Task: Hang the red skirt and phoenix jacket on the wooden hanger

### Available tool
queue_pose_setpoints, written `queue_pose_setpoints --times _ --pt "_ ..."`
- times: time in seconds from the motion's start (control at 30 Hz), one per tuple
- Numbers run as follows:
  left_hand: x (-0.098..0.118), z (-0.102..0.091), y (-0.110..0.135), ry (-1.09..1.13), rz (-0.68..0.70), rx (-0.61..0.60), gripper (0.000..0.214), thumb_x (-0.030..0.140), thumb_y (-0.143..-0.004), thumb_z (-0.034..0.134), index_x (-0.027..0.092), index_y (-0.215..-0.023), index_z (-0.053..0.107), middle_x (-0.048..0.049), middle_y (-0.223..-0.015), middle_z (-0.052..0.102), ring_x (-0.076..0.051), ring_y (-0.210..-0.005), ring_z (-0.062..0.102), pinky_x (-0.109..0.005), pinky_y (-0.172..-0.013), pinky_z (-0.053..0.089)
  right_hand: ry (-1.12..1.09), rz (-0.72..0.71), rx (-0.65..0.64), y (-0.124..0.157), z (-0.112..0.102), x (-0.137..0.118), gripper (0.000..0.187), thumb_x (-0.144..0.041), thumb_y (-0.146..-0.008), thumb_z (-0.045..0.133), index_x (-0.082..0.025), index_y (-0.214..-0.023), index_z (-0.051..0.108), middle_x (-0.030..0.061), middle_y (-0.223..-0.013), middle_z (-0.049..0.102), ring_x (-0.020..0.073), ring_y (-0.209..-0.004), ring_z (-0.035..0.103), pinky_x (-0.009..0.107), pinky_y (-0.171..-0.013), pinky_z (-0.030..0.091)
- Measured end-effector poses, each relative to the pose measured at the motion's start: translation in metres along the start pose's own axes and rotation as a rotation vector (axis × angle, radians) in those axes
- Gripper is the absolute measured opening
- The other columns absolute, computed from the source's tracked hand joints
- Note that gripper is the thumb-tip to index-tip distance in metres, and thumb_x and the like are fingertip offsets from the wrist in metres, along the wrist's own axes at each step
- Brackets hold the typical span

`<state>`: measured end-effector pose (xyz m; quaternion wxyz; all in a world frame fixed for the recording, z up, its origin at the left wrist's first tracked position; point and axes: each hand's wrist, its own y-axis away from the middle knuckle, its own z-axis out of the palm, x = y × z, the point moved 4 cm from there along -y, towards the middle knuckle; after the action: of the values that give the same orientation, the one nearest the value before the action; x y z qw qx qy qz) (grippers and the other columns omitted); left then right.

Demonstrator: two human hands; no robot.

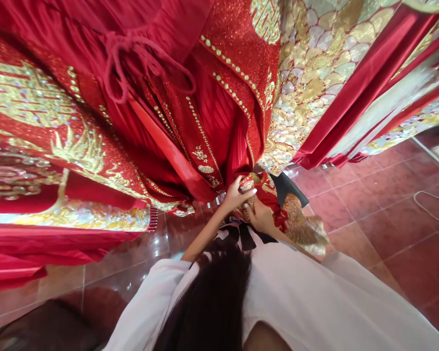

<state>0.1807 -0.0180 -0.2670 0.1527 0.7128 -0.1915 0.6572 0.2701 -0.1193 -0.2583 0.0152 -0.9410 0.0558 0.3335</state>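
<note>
My left hand (236,195) and my right hand (260,214) are close together low in front of my body. Both have their fingers closed on a bunched piece of red and gold embroidered cloth (272,197). Part of this cloth trails to the right, ending in a gold patterned section (302,219). Directly beyond my hands hangs a red costume (237,73) with gold beaded edging, gold emblems and a tied red cord (149,53). Some of my fingertips are hidden in the folds.
Other heavily embroidered garments hang close by: a gold and silver scaled one (310,73) on the right and a red one with gold patterns (29,97) on the left. The floor has reddish tiles (395,219). A pale cable (429,195) lies at far right, and a dark object (40,324) is at lower left.
</note>
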Motion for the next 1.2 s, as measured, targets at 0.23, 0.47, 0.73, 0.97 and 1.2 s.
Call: queue_pose_setpoints --times 0.23,0.47,0.73,0.97,1.2 --pt "0.074 -0.043 0.02 0.113 0.047 0.108 0.043 0.059 -0.075 0.059 0.016 -0.071 0.058 -0.0021 -0.067 0.055 -0.014 -0.061 0.049 -0.025 -0.058 0.041 -0.286 -0.238 0.191 -0.045 -0.087 -0.041 0.036 -0.041 -0.089 0.045 -0.017 -0.103 0.067 0.0091 -0.095 0.069 0.0195 -0.083 0.066 0.033 -0.081 0.053" --pt "0.142 -0.054 0.071 0.33 0.174 -0.097 0.034 0.051 -0.076 0.065 0.018 -0.067 0.061 -0.0011 -0.056 0.052 -0.01 -0.046 0.04 -0.024 -0.046 0.032 -0.544 -0.859 -0.963 -0.117 -0.1 -0.132 0.047 -0.031 -0.078 0.065 -0.012 -0.121 0.059 0.0095 -0.12 0.06 0.016 -0.112 0.057 0.03 -0.098 0.044" --pt "0.162 -0.12 0.113 0.191 0.2 0.517 0.039 0.056 -0.07 0.067 0.02 -0.062 0.056 0.0023 -0.048 0.044 -0.009 -0.04 0.032 -0.022 -0.039 0.026 -0.438 -0.854 -1.478 -0.131 -0.041 -0.203 0.052 -0.036 -0.063 0.078 -0.007 -0.104 0.063 0.007 -0.098 0.067 0.0123 -0.087 0.062 0.021 -0.08 0.049" --pt "0.148 -0.164 0.143 0.124 0.274 0.82 0.051 0.07 -0.06 0.066 0.02 -0.066 0.054 0.0013 -0.053 0.049 -0.012 -0.045 0.043 -0.024 -0.044 0.036 -0.381 -1.171 -1.034 -0.129 -0.074 -0.279 0.017 -0.025 -0.082 0.057 -0.008 -0.079 0.061 0.0001 -0.068 0.057 0.0049 -0.063 0.048 0.016 -0.058 0.037" --pt "0.133 -0.173 0.123 -0.056 0.064 0.661 0.038 0.045 -0.057 0.079 0.016 -0.072 0.059 -0.0026 -0.07 0.061 -0.019 -0.071 0.059 -0.028 -0.065 0.049 -0.167 -1.412 -0.406 -0.12 -0.116 -0.324 0.019 -0.013 -0.082 0.044 -0.012 -0.087 0.063 0.0004 -0.076 0.056 0.0088 -0.079 0.054 0.021 -0.076 0.038"
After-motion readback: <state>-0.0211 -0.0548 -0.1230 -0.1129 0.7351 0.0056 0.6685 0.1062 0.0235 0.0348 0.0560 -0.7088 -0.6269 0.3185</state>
